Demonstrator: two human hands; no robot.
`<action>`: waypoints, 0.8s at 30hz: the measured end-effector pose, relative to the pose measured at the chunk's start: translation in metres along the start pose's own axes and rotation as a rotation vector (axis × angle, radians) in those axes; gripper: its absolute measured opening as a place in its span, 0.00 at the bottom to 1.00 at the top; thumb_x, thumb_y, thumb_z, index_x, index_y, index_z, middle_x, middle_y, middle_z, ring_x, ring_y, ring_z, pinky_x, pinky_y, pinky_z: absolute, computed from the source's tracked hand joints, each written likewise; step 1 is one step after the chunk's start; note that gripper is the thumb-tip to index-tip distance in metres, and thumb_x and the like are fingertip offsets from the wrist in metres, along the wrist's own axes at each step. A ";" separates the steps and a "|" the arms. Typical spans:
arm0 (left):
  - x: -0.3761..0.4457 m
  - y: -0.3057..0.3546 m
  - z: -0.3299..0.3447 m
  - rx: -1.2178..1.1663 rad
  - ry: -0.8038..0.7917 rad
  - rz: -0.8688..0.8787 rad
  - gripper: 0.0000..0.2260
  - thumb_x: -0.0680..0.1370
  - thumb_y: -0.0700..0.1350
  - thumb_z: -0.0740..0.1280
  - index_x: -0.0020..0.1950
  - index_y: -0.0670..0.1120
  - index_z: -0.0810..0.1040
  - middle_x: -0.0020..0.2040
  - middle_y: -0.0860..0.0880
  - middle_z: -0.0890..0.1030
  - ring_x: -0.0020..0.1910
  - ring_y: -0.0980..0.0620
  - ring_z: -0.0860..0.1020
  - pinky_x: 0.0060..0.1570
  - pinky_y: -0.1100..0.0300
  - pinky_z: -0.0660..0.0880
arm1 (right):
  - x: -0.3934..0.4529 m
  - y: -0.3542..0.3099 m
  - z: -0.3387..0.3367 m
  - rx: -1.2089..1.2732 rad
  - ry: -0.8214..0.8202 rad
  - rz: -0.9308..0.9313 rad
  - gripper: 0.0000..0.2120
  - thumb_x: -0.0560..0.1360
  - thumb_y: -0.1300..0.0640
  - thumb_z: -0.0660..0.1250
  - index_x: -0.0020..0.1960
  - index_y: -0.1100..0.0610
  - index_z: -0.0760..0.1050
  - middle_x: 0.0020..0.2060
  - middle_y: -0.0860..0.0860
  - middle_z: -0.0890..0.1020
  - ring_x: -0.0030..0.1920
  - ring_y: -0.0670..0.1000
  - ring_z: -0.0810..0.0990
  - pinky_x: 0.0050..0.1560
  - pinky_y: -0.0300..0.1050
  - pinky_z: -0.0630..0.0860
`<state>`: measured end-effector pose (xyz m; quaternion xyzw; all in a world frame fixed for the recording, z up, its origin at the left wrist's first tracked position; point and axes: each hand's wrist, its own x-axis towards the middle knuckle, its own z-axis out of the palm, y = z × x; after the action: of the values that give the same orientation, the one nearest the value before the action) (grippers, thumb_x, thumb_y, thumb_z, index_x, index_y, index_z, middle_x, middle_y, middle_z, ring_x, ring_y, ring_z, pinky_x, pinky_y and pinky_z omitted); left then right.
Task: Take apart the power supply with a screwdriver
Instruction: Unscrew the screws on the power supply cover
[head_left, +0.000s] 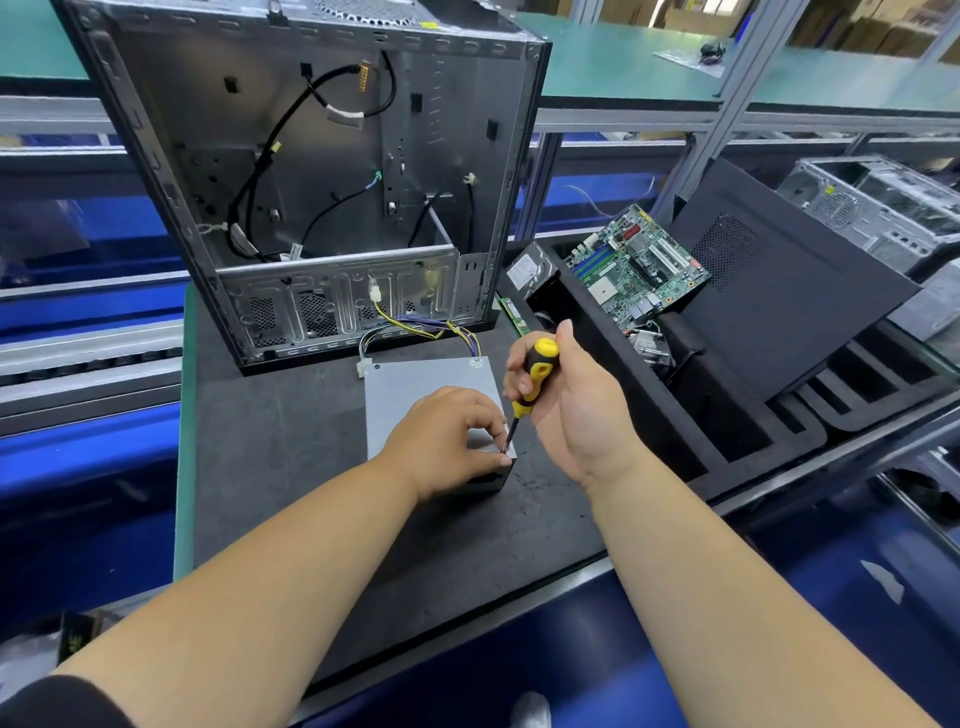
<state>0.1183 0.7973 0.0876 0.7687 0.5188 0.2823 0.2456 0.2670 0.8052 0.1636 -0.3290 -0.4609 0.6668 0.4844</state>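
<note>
Grey sheet-metal computer case stands open at rear left of the dark foam mat. Before it lies the grey metal power supply box, its near right corner pinched by the left hand. Right hand grips a yellow-and-black screwdriver, tip at that corner; a green motherboard sits farther right.

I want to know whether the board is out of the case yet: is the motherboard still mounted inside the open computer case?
No: the motherboard lies in the black tray to the right, while the computer case holds only loose cables.
</note>
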 end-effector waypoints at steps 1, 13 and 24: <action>0.000 0.001 0.001 0.000 0.003 -0.008 0.09 0.68 0.53 0.78 0.37 0.56 0.79 0.49 0.60 0.80 0.55 0.55 0.74 0.59 0.51 0.71 | 0.000 -0.001 -0.003 0.015 -0.014 0.004 0.29 0.86 0.46 0.43 0.43 0.63 0.72 0.30 0.50 0.74 0.36 0.52 0.65 0.43 0.45 0.67; 0.001 0.016 0.001 0.035 -0.029 -0.048 0.10 0.68 0.49 0.79 0.43 0.50 0.80 0.50 0.55 0.80 0.54 0.54 0.75 0.61 0.52 0.70 | 0.010 -0.014 -0.044 -0.508 -0.116 -0.001 0.06 0.81 0.56 0.65 0.48 0.57 0.78 0.37 0.39 0.81 0.41 0.40 0.78 0.44 0.29 0.73; -0.008 0.011 0.002 -0.038 0.213 -0.275 0.12 0.71 0.40 0.74 0.52 0.49 0.80 0.56 0.54 0.78 0.60 0.54 0.74 0.64 0.55 0.70 | 0.038 -0.009 -0.069 -0.759 -0.378 0.011 0.04 0.75 0.57 0.71 0.47 0.57 0.79 0.44 0.54 0.78 0.42 0.48 0.74 0.46 0.40 0.71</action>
<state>0.1238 0.7856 0.0919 0.6514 0.6366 0.3358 0.2401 0.3193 0.8628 0.1474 -0.3584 -0.7527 0.5011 0.2321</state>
